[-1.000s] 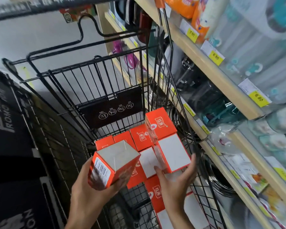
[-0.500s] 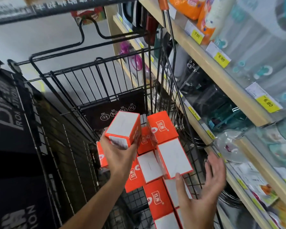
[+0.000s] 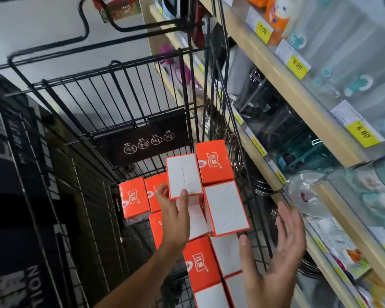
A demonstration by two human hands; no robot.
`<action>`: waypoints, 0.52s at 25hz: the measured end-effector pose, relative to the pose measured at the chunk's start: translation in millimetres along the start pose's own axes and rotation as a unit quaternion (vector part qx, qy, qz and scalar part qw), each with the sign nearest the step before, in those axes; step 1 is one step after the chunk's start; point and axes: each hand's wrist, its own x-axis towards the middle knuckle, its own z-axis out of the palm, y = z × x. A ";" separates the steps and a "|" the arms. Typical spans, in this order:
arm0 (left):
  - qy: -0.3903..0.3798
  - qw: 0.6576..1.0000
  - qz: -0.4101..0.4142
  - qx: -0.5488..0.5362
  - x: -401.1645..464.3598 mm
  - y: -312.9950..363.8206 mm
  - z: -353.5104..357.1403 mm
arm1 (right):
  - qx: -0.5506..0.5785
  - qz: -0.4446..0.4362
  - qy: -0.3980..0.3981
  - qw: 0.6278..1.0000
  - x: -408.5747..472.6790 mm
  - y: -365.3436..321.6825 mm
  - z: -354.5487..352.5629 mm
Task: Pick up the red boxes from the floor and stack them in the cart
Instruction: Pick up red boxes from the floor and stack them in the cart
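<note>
Red boxes (image 3: 133, 197) lie packed in the black wire cart (image 3: 80, 121), and my left hand (image 3: 176, 214) pinches one white-faced box (image 3: 183, 175) on top of that stack, beside another upper red box. Further right, my right hand (image 3: 273, 254) hovers spread, fingers straight, by the cart's side wall, near the shelf (image 3: 298, 96).

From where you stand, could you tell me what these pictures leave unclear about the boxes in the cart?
- Head view: the left hand covers the boxes under the white-topped box it holds.
- The nearest boxes are cut off by the bottom edge.
- The right hand hides part of the cart's wire side.
</note>
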 end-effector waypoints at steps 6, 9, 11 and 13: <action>-0.026 0.999 -0.012 -0.039 17.1 15.4 5.4 | 0.086 0.047 -0.002 0.995 0.8 -13.4 3.1; -0.038 0.998 -0.011 -0.044 19.4 11.0 6.6 | 0.087 0.054 -0.023 0.995 -2.6 -13.4 -1.2; -0.069 0.997 -0.028 -0.018 19.7 9.4 -5.0 | 0.092 0.082 -0.053 0.991 -2.2 -16.3 -4.9; -0.087 0.995 -0.011 0.038 16.3 19.8 -24.9 | 0.098 0.088 -0.076 0.988 7.5 -21.8 -10.4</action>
